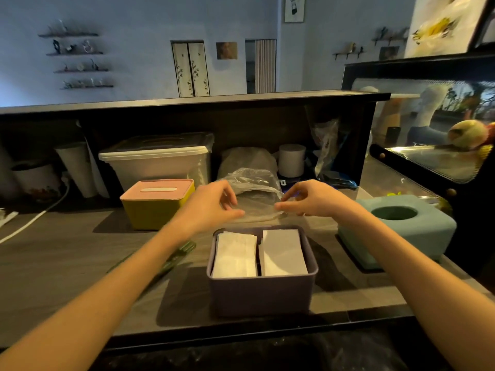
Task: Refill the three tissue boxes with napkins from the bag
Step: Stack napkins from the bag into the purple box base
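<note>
A grey-purple tissue box (261,293) stands open in front of me with two stacks of white napkins (235,254) inside, side by side. Just behind it lies a clear plastic bag (254,194). My left hand (211,202) pinches the bag's near edge from the left, and my right hand (313,199) pinches it from the right. A yellow box with a pink lid (156,203) sits closed at the left. A light blue box with a round hole on top (401,223) stands at the right. A green lid (176,257) lies flat under my left forearm.
A large translucent storage bin (160,159), white cups (77,167), a white roll (292,159) and more plastic bags fill the shelf space behind. A white cable (32,220) runs across the left counter. A glass display case (428,129) stands at the right.
</note>
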The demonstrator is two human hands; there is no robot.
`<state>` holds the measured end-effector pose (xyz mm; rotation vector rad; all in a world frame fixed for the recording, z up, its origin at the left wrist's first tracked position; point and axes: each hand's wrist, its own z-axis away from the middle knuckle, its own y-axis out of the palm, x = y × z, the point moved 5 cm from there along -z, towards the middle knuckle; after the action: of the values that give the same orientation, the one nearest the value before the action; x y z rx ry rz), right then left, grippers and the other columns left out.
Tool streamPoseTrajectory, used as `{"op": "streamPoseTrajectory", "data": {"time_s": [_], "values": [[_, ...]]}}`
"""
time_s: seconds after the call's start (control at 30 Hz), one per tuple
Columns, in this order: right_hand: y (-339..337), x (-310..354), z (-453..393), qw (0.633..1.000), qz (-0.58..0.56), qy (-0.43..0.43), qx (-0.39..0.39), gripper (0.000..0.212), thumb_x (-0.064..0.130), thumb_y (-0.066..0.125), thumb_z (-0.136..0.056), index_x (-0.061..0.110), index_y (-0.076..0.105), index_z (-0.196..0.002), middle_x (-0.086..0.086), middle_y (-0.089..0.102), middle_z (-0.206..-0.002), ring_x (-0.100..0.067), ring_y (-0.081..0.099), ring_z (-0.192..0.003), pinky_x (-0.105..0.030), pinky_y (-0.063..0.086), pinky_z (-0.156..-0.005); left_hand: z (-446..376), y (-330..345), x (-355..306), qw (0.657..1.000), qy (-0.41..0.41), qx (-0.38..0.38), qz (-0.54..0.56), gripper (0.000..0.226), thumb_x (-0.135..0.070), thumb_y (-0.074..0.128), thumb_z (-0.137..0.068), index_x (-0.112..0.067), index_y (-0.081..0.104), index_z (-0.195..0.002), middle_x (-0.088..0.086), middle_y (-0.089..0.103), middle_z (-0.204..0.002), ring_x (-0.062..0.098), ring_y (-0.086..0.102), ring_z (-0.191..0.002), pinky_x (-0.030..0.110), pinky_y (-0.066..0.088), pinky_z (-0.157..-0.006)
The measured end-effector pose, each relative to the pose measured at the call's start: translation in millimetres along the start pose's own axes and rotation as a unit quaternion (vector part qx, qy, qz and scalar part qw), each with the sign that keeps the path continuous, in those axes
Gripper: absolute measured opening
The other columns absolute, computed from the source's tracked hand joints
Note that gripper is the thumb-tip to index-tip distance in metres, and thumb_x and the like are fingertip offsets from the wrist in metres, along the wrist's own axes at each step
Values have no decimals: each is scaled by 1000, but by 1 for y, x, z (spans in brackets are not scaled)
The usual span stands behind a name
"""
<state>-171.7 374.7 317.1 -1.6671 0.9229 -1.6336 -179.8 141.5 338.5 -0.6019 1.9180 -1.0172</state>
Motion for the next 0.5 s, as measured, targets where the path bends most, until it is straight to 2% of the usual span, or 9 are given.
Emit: {"op": "streamPoseTrajectory", "data": {"time_s": [0.13,0.23,0.33,0.4,0.5], "values": [[12,-15,-39,996,29,-25,-87,65,43,85,-80,20,55,-132,-2,61,-122,-16,61,-104,-34,54,-93,-46,3,29,994,34,-52,-90,41,-31,81,-84,-24,57,-117,-2,59,-118,12,58,-105,30,52,-87],[20,-24,-72,993,46,-29,-106,71,40,86,-79,17,51,-137,-8,52,-134,-23,58,-116,-36,50,-100,-78,17,42,992,55,-21,-108,63,-26,78,-87,-23,44,-140,1,47,-142,20,48,-129,41,46,-106],[14,-27,-106,989,-18,-30,-140,69,49,80,-83,13,55,-136,-9,59,-131,-22,59,-116,-30,48,-95,-107,34,54,991,40,25,-127,78,-27,72,-92,-28,26,-155,1,36,-156,25,39,-140,45,41,-111],[9,-25,-125,986,-43,-48,-152,70,52,76,-86,13,53,-140,-9,60,-131,-23,60,-117,-29,47,-92,-120,45,59,985,49,34,-161,71,-25,68,-95,-33,30,-154,1,46,-150,26,48,-133,45,47,-105],[14,-20,-150,990,28,-90,-102,77,56,68,-91,21,39,-153,-12,50,-141,-28,56,-122,-32,45,-97,-138,55,63,979,43,75,-182,43,-6,59,-95,-34,65,-127,-3,69,-113,21,66,-104,34,54,-85]]}}
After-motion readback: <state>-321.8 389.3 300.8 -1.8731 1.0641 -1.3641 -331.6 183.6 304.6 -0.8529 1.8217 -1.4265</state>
